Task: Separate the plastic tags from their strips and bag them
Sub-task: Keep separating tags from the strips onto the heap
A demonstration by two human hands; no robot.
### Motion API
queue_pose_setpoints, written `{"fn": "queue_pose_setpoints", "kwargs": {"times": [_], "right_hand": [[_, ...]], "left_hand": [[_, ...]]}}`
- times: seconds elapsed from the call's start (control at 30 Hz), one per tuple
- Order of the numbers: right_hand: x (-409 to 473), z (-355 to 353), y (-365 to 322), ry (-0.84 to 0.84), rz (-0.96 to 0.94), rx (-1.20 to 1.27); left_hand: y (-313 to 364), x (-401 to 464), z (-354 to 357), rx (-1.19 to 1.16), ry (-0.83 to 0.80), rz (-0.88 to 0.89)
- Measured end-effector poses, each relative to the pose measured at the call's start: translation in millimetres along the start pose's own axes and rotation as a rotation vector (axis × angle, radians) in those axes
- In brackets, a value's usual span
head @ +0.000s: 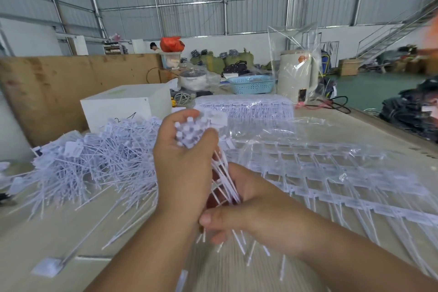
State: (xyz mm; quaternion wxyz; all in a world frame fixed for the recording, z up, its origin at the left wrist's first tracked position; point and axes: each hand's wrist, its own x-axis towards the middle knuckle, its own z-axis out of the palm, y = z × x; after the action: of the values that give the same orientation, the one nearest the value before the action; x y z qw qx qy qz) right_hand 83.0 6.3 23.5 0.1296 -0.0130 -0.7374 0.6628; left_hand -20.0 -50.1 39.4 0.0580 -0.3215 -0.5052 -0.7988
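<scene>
A bundle of white plastic tags (189, 134) stands upright in my left hand (182, 163), which grips it near the heads. Lower down, my right hand (246, 206) holds the thin tails of the same bundle, thumb across them; the tail tips stick out below the hand. A big heap of loose tags (94, 156) lies on the table to the left. On the right, tags still joined in strips (331, 173) lie in clear plastic bags. Another filled clear bag (246, 106) lies behind my hands.
A white box (123, 106) stands behind the heap, with a brown board (47, 87) along the table's left side. Farther back are a blue basket (252, 84), a cream kettle (296, 76) in a clear bag and a pot. One single tag (49, 266) lies near the front left.
</scene>
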Motion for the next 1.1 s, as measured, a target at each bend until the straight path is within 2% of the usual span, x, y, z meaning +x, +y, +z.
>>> {"fn": "queue_pose_setpoints", "kwargs": {"times": [0.17,0.3,0.4,0.43,0.5,0.57,0.63,0.7,0.77,0.87,1.03,1.1], "right_hand": [[-1.5,1.3,-5.0,-0.044,0.005,0.051],[-3.4,1.7,-4.5,0.146,0.130,0.073],[-1.8,-2.6,-4.0,0.266,0.172,0.195],[-1.6,-4.1,-4.1,0.285,0.169,0.214],[-1.9,-5.6,-2.2,0.295,0.159,0.188],[-3.3,-4.6,-0.3,0.291,0.142,0.148],[-4.1,-4.6,-0.3,0.264,0.128,0.142],[-4.3,-7.7,-1.0,0.195,0.129,0.096],[-5.5,-15.2,-0.2,0.208,0.125,-0.171],[-5.6,-35.0,5.5,0.372,0.127,-0.703],[-5.4,-55.0,13.2,0.316,0.230,-0.985],[-4.1,-58.0,16.6,0.302,0.254,-1.046]], "left_hand": [[1.2,-3.0,2.1,-0.047,-0.053,-0.076],[0.6,-0.5,2.3,-0.058,-0.142,-0.154],[-4.2,-1.5,2.8,-0.127,-0.188,-0.346],[-5.4,-3.3,2.8,-0.141,-0.226,-0.455],[-1.3,-10.2,2.3,-0.102,-0.441,-0.671],[-0.5,-17.3,2.2,0.070,-0.641,-0.736],[-2.5,-17.7,3.5,0.190,-0.632,-0.696],[-2.8,-8.5,4.4,0.186,-0.492,-0.669],[-5.2,10.1,-2.3,0.260,-0.311,-0.580],[-15.9,38.8,-26.0,0.642,-0.167,-0.330],[-27.8,50.6,-41.7,1.231,-0.313,-0.203],[-29.6,50.7,-40.4,1.353,-0.333,-0.135]]}}
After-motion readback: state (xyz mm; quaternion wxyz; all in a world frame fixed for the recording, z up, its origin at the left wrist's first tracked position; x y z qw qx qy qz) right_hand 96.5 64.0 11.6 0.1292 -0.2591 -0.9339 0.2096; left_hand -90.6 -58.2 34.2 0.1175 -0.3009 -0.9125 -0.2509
